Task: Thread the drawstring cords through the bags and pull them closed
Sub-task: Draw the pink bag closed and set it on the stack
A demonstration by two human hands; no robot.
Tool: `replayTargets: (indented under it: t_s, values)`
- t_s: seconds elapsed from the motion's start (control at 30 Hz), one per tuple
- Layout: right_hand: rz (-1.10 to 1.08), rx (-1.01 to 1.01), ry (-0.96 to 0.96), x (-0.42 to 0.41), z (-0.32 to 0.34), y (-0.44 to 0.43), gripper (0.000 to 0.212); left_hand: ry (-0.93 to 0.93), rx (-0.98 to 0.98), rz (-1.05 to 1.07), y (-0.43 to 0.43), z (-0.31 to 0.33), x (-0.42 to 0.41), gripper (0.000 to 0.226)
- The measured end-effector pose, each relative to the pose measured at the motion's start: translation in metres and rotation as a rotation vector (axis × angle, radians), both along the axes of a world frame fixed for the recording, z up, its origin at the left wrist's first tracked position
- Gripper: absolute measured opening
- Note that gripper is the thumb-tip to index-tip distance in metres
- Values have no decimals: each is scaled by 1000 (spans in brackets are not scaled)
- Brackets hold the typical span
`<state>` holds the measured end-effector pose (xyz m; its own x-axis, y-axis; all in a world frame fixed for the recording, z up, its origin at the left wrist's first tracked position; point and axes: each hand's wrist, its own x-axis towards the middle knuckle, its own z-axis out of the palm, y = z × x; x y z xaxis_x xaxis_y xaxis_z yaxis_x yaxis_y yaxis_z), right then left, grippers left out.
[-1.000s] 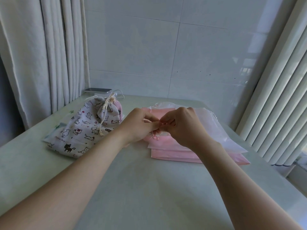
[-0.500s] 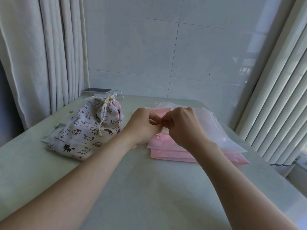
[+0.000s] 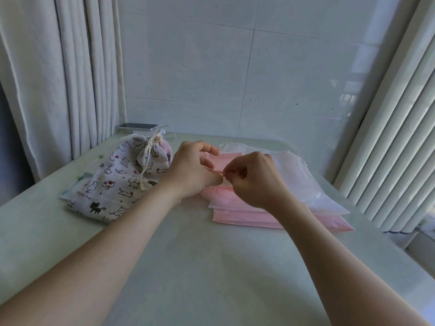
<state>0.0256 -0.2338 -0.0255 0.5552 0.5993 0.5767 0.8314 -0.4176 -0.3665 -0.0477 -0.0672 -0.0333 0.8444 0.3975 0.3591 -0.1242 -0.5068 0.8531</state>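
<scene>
A stack of flat pink bags (image 3: 249,216) lies at the middle right of the table, with a translucent white bag (image 3: 310,184) on top. Over the stack's left end, my left hand (image 3: 191,171) and my right hand (image 3: 255,180) meet fingertip to fingertip. Between them runs a thin pink cord (image 3: 217,171), pinched at both ends. The left hand's upper fingers are spread. A cat-print cloth bag (image 3: 117,182) stands at the left, its cream drawstring (image 3: 147,158) pulled tight and knotted.
A phone (image 3: 138,126) on a white block with a cable lies at the table's back left corner. Curtains hang on the left, vertical slats on the right, a tiled wall behind. More flat bags lie under the cat-print one.
My hands have drawn slightly apart and lifted a little, so a short stretch of pink cord now shows between them. The left fingers have spread.
</scene>
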Motion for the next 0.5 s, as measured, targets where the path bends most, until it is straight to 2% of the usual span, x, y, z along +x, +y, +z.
replayTargets:
  t_s: [0.17, 0.27, 0.37, 0.5]
  values:
    - [124, 165, 376, 2, 2, -5, 12, -167, 112, -42, 6, 1, 0, 29]
    - [231, 295, 668, 3, 2, -8, 8, -207, 111, -62, 10, 0, -1, 30]
    - [275, 334, 815, 5, 0, -7, 10, -231, 122, -58, 7, 0, 0, 30]
    - [294, 402, 955, 8, -1, -7, 11, -267, 208, -20, 3, -2, 3, 18]
